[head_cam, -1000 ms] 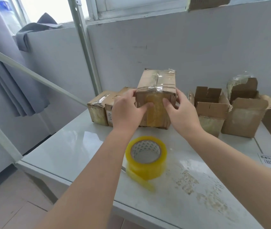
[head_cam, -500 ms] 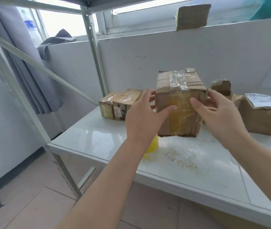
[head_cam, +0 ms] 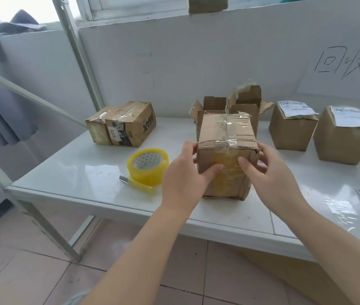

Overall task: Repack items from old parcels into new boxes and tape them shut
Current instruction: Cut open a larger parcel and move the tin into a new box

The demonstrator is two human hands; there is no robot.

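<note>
Both hands grasp the taped box [head_cam: 225, 133], which stands upright on the table [head_cam: 75, 172] between them. The left hand [head_cam: 183, 183] is curled round the left edge of the box. Its thumb lies across the near face and its other fingers [head_cam: 192, 149] reach round the left side. The right hand [head_cam: 271, 179] holds the right edge in the same way, thumb on the near face and fingers wrapped round the corner. The two thumbs are near each other but apart. Just left of the left fingers lies a roll of yellow tape [head_cam: 147, 167], its loose end on the table. Behind the fingers stand open boxes [head_cam: 214, 106]. To the right of the right fingers stand boxes with paper labels [head_cam: 291, 133].
</note>
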